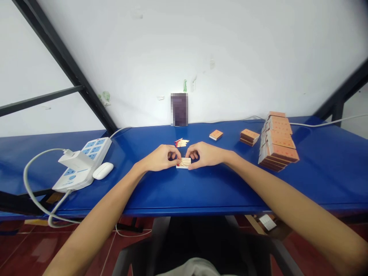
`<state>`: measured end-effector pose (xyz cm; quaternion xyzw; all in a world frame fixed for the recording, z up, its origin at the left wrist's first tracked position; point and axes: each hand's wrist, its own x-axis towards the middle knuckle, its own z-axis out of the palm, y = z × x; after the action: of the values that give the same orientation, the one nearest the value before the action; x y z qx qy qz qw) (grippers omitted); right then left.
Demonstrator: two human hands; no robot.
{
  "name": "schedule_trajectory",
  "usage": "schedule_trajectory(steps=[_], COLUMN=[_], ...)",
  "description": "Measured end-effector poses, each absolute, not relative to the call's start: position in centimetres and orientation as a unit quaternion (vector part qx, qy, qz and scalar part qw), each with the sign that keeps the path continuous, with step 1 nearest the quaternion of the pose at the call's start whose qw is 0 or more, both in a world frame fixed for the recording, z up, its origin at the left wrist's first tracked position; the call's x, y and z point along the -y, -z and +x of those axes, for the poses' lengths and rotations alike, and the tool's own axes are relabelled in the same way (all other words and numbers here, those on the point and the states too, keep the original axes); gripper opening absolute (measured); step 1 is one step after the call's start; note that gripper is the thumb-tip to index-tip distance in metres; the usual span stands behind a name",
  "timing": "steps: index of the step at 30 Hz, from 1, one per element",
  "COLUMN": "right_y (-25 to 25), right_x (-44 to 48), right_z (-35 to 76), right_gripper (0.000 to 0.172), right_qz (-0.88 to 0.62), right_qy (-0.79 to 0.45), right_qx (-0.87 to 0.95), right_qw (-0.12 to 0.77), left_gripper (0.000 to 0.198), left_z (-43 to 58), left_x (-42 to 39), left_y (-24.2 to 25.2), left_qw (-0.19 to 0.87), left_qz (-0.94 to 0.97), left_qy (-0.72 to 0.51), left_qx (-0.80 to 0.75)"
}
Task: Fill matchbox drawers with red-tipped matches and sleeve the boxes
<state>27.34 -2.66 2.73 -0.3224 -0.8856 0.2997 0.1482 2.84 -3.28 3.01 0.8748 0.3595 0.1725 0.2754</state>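
A small white matchbox tray [184,163] filled with red-tipped matches lies on the blue table [184,191]. My left hand [164,157] grips its left end, the thumb and fingertips bent round the corner near the match heads. At the right end, my right hand [203,155] holds the tray between thumb and curled fingers. Just beyond the hands is a loose pile of matches [181,143], with red heads mostly to the left.
An orange matchbox [216,134], a short stack of matchboxes [249,137] and a large stack [278,142] stand to the right. On the left are a power strip [83,165], a white earbud case [102,171] and cables. A pixelated dark rectangle [179,110] stands by the wall.
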Motion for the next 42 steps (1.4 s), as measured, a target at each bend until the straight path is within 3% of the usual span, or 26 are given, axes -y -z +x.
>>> schedule_trajectory(steps=[14, 19, 22, 26, 30, 35, 42], right_y=[-2.9, -2.9, -2.8, -2.1, -0.9, 0.2, 0.0], right_x=[3.3, 3.3, 3.1, 2.6, 1.7, -0.2, -2.2], right_z=[26.8, 26.9, 27.1, 27.0, 26.4, 25.6, 25.8], right_gripper=[0.030, 0.033, 0.037, 0.031, 0.025, 0.043, 0.034], right_qz=[-0.320, -0.318, -0.313, -0.355, -0.437, -0.417, -0.362], right_qy=[-0.280, -0.268, -0.273, -0.288, -0.207, -0.106, -0.123], right_qx=[0.890, 0.896, 0.896, 0.868, 0.840, 0.874, 0.901], right_qw=[0.166, 0.158, 0.155, 0.195, 0.246, 0.225, 0.203], left_gripper=[0.021, 0.025, 0.028, 0.025, 0.023, 0.025, 0.032], left_z=[4.1, 4.0, 3.4, 2.5, 2.1, 2.4, 2.6], left_x=[3.7, 3.3, 2.3, 1.2, 0.7, 0.6, 0.7], left_y=[-2.9, -1.9, -1.2, -0.6, -0.2, 0.2, 0.2], left_qw=[0.283, 0.249, 0.175, 0.096, 0.069, 0.063, 0.023], left_qz=[0.885, 0.863, 0.840, 0.832, 0.830, 0.845, 0.864], left_qy=[-0.148, -0.258, -0.313, -0.293, -0.277, -0.251, -0.201], left_qx=[-0.338, -0.355, -0.408, -0.461, -0.479, -0.468, -0.462])
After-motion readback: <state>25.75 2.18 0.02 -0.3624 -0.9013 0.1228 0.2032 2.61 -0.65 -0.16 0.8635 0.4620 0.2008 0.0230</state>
